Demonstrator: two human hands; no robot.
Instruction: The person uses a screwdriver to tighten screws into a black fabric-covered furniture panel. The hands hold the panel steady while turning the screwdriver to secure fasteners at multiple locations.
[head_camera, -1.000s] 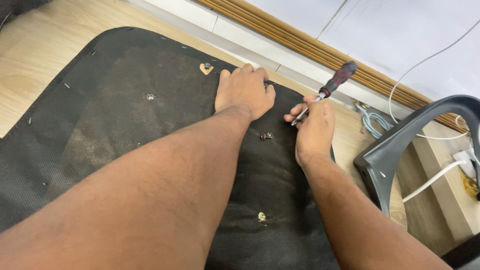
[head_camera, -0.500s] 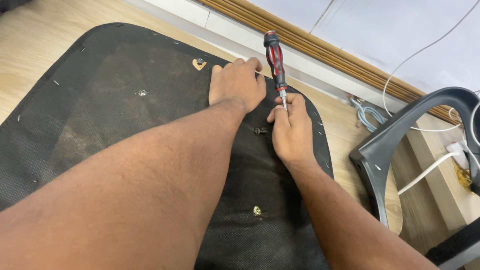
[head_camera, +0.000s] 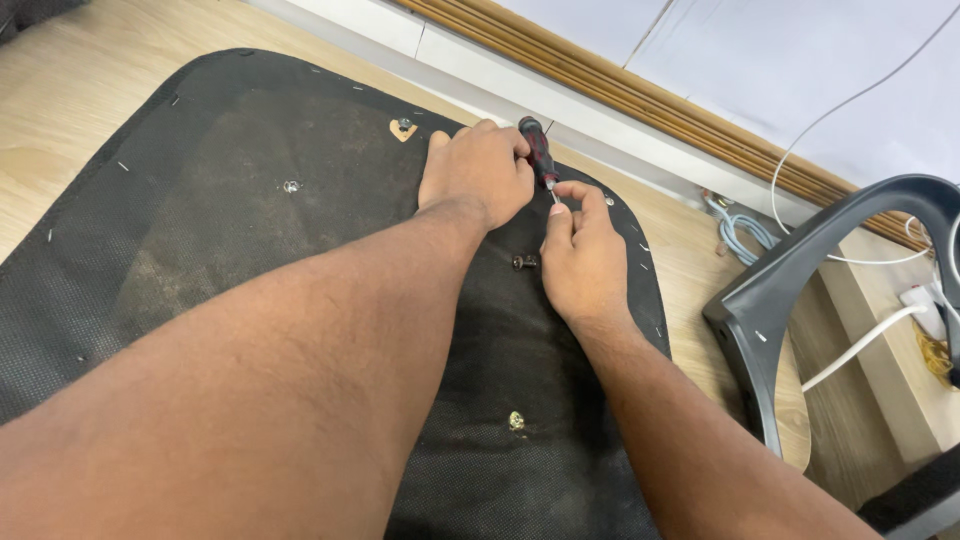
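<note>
A black fabric-covered seat pad (head_camera: 250, 240) lies underside up on the wooden floor. My left hand (head_camera: 478, 178) rests on its far edge, fingers curled against the red and black handle of a screwdriver (head_camera: 538, 152). The screwdriver stands nearly upright with its tip down on the pad. My right hand (head_camera: 582, 255) pinches the metal shaft near the tip between thumb and forefinger. A small dark bolt (head_camera: 524, 262) lies loose on the pad just left of my right hand.
A tan patch with a bolt (head_camera: 402, 128), a small screw (head_camera: 291, 186) and a brass fitting (head_camera: 516, 421) sit in the pad. A dark grey plastic armrest frame (head_camera: 800, 265) stands at right, with white cables (head_camera: 860, 342) and a wooden skirting strip (head_camera: 640, 95) along the wall.
The screwdriver has swung from tilted right to nearly upright and come lower. My left hand has curled from flat to closed against the handle. My right hand now pinches the shaft.
</note>
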